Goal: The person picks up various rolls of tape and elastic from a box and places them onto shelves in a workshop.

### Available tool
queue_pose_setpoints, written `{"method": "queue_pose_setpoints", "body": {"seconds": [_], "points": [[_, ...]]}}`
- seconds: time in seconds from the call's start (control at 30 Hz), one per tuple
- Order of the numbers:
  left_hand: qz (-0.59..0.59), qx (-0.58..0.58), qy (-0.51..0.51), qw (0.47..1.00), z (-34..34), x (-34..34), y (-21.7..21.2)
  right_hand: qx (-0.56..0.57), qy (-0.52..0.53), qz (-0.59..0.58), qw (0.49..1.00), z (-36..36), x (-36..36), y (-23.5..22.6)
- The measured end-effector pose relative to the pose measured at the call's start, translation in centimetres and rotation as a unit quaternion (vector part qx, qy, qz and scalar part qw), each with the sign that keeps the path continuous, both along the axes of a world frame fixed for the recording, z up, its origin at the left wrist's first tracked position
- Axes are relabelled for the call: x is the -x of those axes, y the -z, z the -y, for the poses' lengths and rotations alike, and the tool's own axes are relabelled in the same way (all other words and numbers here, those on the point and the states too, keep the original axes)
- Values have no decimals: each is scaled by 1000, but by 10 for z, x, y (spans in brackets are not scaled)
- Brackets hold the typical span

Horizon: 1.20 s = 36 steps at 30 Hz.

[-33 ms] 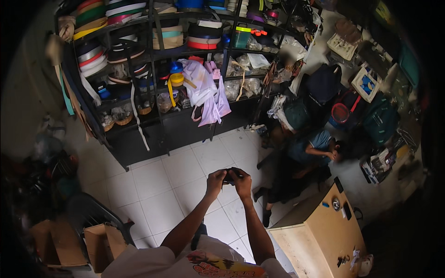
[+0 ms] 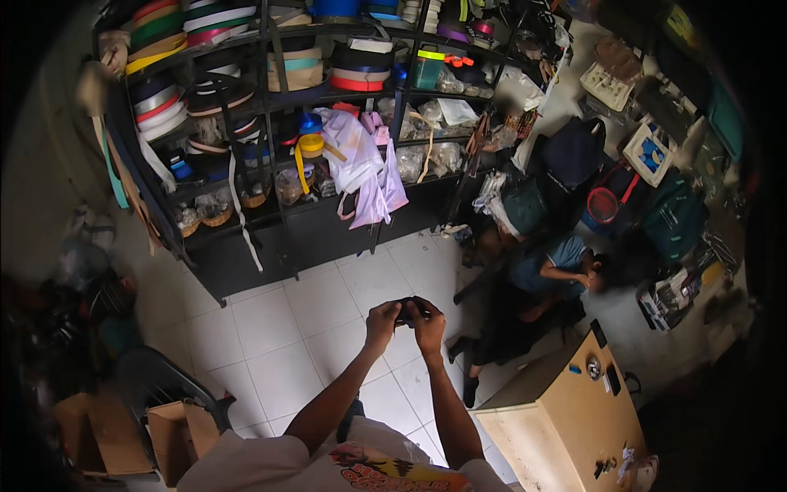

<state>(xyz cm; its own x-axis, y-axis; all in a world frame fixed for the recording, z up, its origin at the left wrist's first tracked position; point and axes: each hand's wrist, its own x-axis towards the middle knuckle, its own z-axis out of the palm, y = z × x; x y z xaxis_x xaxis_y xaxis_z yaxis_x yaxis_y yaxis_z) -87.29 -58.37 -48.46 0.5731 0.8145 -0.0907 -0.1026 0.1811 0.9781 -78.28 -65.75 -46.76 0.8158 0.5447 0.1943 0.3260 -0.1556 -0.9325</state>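
Observation:
Both my arms reach forward over the tiled floor, and the hands meet close together in front of me. Between them is a small dark object (image 2: 405,312), mostly covered by the fingers, so its kind does not show. My left hand (image 2: 381,323) is closed on its left side. My right hand (image 2: 428,325) grips the right side, with the fingers curled round it.
Ahead stands a black shelf rack (image 2: 283,234) with rolls of webbing (image 2: 361,66) and a lilac plastic bag (image 2: 361,156). To the right a person in a blue shirt (image 2: 566,250) sits near a wooden table (image 2: 586,418). Cardboard boxes (image 2: 176,435) and a dark chair (image 2: 156,373) are at lower left.

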Motion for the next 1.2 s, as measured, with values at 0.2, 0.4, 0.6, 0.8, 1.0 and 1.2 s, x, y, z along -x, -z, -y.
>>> {"method": "queue_pose_setpoints", "body": {"seconds": [0.2, 0.4, 0.6, 0.8, 1.0, 1.2], "points": [[-21, -185, -70, 980, -89, -141, -12, -83, 178, 8, 980, -116, -96, -9], [12, -149, -6, 989, -162, -264, -39, -120, 165, -35, 978, -192, -231, -37], [49, -206, -58, 976, -234, -393, -61, -229, 20, -209, 951, -244, -356, -64], [68, -284, -27, 956, -292, -479, -90, -162, -112, -265, 944, -275, -473, -115], [27, -399, -57, 915, -349, -536, -120, -132, -185, -232, 946, -320, -548, -160], [142, -218, -18, 965, -392, -572, -189, -166, -271, -67, 946, -379, -613, -184]]}}
